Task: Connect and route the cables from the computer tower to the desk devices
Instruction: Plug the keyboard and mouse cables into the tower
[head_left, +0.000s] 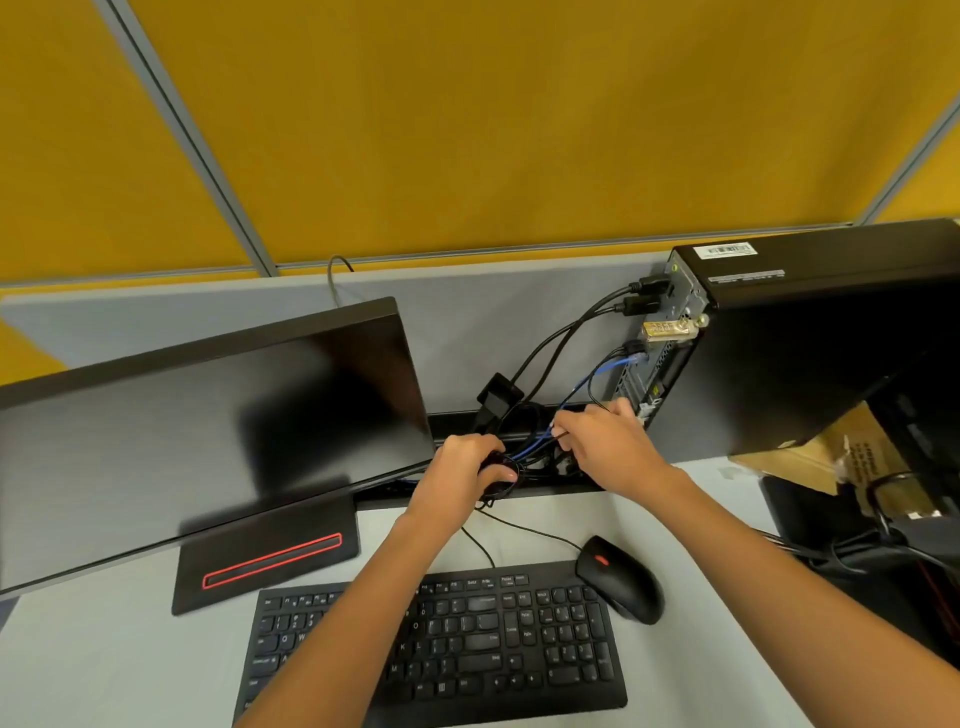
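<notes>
1. A black computer tower (810, 332) is seen standing at the back right of the desk (130, 660), with its rear panel turned toward the middle of the desk.
2. Two black cables (571, 332) are plugged in near the top of that rear panel, and a blue cable (605, 370) is plugged in lower down; all of them are led down and to the left into a dark cable slot (457, 418) at the back edge of the desk.
3. The left hand (465, 473) is held over the slot, with its fingers curled around a bundle of black cables (501, 480).
4. The right hand (608, 441) is held just beside the left one, close to the lower corner of the tower; a thin cable is pinched between its thumb and forefinger, though which cable it is cannot be told.
5. A black monitor (208, 431) with a dark screen is placed to the left, on a base with a red stripe (270, 558).
6. A black keyboard (467, 639) lies at the near edge of the desk, under the forearms.
7. A black mouse (621, 579) lies just beside the keyboard's right end, and its thin cable (524, 527) is run back toward the slot.
8. A cardboard box (831, 452) is seen below the tower on the right.
</notes>
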